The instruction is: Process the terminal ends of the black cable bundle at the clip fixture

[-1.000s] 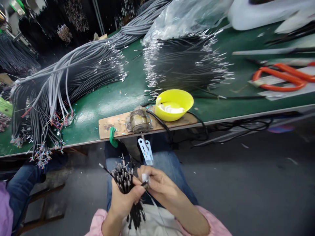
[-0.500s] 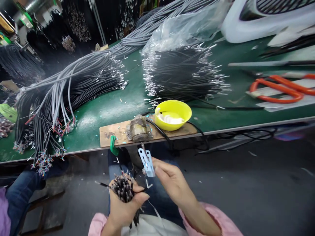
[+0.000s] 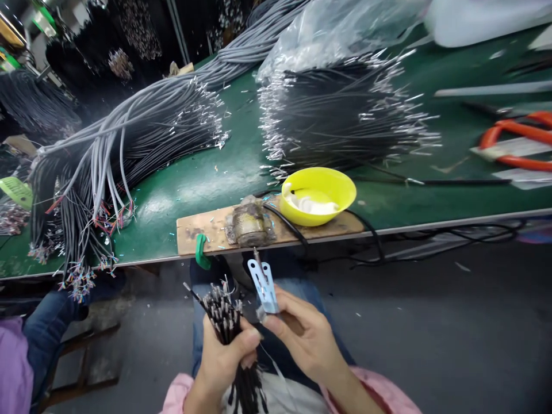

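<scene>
My left hand (image 3: 224,356) is wrapped round a bundle of black wires (image 3: 224,316) with bare silvery ends pointing up. Close on its right, my right hand (image 3: 302,333) has its thumb and fingers pressed together by the lower end of a light blue clip (image 3: 264,287). What those fingertips pinch is too small and blurred to tell. The clip sits at the tip of a thin metal rod coming from a small round motor (image 3: 250,224). That motor is fixed on a wooden board (image 3: 202,227) at the bench edge.
A yellow bowl (image 3: 318,196) with white material stands on the board, near a green clamp (image 3: 201,251). Behind lie black wires (image 3: 336,112), grey cables (image 3: 103,132) and a plastic bag (image 3: 328,34). Orange-handled scissors (image 3: 513,141) lie right. Another person's leg (image 3: 52,322) shows at left.
The wire bundle in my left hand has tipped more upright, showing more of its length. My right hand has come closer to the left, its fingertips lower at the clip. The view has shifted slightly.
</scene>
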{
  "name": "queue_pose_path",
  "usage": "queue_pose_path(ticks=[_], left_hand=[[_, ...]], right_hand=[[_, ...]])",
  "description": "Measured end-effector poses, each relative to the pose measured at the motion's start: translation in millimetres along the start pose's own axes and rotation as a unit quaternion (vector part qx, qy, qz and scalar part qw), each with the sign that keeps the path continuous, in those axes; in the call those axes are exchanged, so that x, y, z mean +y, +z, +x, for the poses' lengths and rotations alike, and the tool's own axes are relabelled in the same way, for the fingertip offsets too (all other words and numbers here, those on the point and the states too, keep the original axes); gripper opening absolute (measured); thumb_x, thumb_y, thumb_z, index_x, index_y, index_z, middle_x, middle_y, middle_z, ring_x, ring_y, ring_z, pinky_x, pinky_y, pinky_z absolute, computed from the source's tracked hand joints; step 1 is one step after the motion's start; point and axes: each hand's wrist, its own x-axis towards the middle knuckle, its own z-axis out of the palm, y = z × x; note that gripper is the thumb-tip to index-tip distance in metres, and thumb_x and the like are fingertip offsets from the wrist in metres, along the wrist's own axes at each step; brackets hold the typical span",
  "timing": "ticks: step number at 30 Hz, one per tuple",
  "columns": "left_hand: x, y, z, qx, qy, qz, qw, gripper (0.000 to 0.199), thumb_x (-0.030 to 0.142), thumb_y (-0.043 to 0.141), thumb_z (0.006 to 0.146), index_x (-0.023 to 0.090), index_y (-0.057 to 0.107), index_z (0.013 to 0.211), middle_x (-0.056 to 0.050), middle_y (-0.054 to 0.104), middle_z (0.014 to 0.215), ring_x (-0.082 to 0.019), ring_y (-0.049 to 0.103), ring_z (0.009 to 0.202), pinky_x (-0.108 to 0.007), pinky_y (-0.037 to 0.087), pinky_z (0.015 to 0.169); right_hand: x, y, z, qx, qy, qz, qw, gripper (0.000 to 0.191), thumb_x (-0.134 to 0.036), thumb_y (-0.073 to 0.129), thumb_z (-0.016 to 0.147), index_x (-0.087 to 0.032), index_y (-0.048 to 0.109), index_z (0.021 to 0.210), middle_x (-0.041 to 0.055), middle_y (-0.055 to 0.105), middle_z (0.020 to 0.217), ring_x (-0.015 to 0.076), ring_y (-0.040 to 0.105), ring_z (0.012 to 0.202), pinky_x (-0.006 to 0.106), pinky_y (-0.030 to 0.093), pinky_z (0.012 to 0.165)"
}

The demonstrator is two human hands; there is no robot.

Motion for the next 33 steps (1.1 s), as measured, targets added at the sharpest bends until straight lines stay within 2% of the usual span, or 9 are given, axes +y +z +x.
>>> queue_pose_path(ticks=[6, 11, 16, 19, 22, 25, 27, 30, 33], left_hand=[[-9.3, -0.4, 2.1, -0.018, -0.004, -0.041, 0.999, 0.040, 0.047, 0.075, 0.061, 0.017, 0.049, 0.058, 0.009, 0.031, 0.037, -0.002, 0.026, 0.031, -0.020, 0.023, 0.036], [-14.2, -3.6, 5.9, -0.040, -0.002, -0.054, 0.998, 0.037, 0.044, 0.074, 0.064, 0.016, 0.049, 0.061, 0.009, 0.032, 0.038, -0.002, 0.025, 0.030, -0.018, 0.023, 0.034], [-19.2, -6.4, 6.8, -0.047, 0.014, -0.034, 0.998, 0.038, 0.046, 0.072, 0.066, 0.017, 0.047, 0.062, 0.009, 0.033, 0.041, -0.001, 0.026, 0.031, -0.018, 0.025, 0.034], [-17.8, -8.7, 7.8, -0.051, 0.037, 0.002, 0.998, 0.039, 0.049, 0.070, 0.066, 0.016, 0.051, 0.061, 0.007, 0.038, 0.042, -0.002, 0.028, 0.030, -0.018, 0.025, 0.033], [-10.2, -10.3, 8.4, -0.060, 0.075, 0.058, 0.994, 0.037, 0.048, 0.073, 0.063, 0.013, 0.059, 0.059, 0.002, 0.049, 0.044, -0.006, 0.040, 0.034, -0.022, 0.034, 0.037], [1.6, -9.9, 6.9, -0.063, 0.126, 0.124, 0.982, 0.028, 0.041, 0.075, 0.063, 0.014, 0.067, 0.060, -0.005, 0.063, 0.059, -0.017, 0.057, 0.054, -0.031, 0.048, 0.057], [9.4, -9.0, 5.2, -0.061, 0.161, 0.171, 0.970, 0.021, 0.037, 0.075, 0.064, 0.016, 0.070, 0.060, -0.006, 0.066, 0.065, -0.021, 0.060, 0.064, -0.034, 0.048, 0.068], [19.8, -8.1, 3.4, -0.064, 0.206, 0.241, 0.946, 0.011, 0.032, 0.075, 0.064, 0.022, 0.073, 0.060, -0.004, 0.067, 0.063, -0.021, 0.059, 0.064, -0.036, 0.048, 0.071], [29.3, -8.3, 3.5, -0.067, 0.240, 0.303, 0.920, 0.004, 0.031, 0.072, 0.066, 0.027, 0.074, 0.065, -0.002, 0.068, 0.063, -0.022, 0.059, 0.066, -0.036, 0.048, 0.072]], right_hand=[[-2.0, 2.0, -5.3, 0.043, -0.063, -0.032, 0.997, 0.024, -0.017, 0.054, 0.082, -0.020, 0.050, 0.059, -0.0009, 0.050, 0.053, 0.0146, 0.048, 0.051, 0.027, 0.041, 0.049], [0.1, -4.3, -3.4, 0.080, -0.038, -0.034, 0.996, 0.019, -0.017, 0.056, 0.081, -0.020, 0.058, 0.062, -0.0003, 0.053, 0.054, 0.0140, 0.051, 0.050, 0.024, 0.042, 0.046], [-0.6, -3.4, -2.5, 0.014, -0.001, -0.012, 1.000, 0.015, -0.027, 0.062, 0.078, -0.020, 0.064, 0.065, 0.0029, 0.058, 0.060, 0.0173, 0.054, 0.057, 0.027, 0.046, 0.052], [-3.4, -1.1, -1.6, -0.016, 0.082, 0.063, 0.994, 0.024, -0.036, 0.064, 0.077, -0.020, 0.064, 0.059, 0.0037, 0.058, 0.060, 0.0182, 0.054, 0.059, 0.028, 0.045, 0.055], [-5.2, 1.6, 0.0, -0.059, 0.217, 0.245, 0.943, 0.034, -0.050, 0.068, 0.067, -0.019, 0.062, 0.056, 0.0015, 0.053, 0.055, 0.0162, 0.050, 0.053, 0.027, 0.043, 0.051], [-4.2, 2.2, 5.4, -0.085, 0.297, 0.344, 0.887, 0.039, -0.051, 0.073, 0.056, -0.017, 0.056, 0.049, -0.0017, 0.047, 0.047, 0.0130, 0.044, 0.046, 0.026, 0.040, 0.048], [-3.0, -0.5, 13.3, -0.043, 0.296, 0.302, 0.905, 0.035, -0.047, 0.074, 0.058, -0.017, 0.057, 0.051, -0.0016, 0.048, 0.050, 0.0123, 0.043, 0.047, 0.026, 0.038, 0.048], [-5.4, -7.5, 31.2, 0.067, 0.221, 0.157, 0.960, 0.033, -0.047, 0.067, 0.068, -0.018, 0.057, 0.054, -0.0015, 0.049, 0.054, 0.0125, 0.043, 0.051, 0.025, 0.036, 0.048], [-13.5, -10.7, 48.7, 0.066, 0.160, 0.064, 0.983, 0.045, -0.055, 0.062, 0.071, -0.018, 0.052, 0.046, -0.0015, 0.046, 0.050, 0.0121, 0.040, 0.049, 0.025, 0.033, 0.046]])
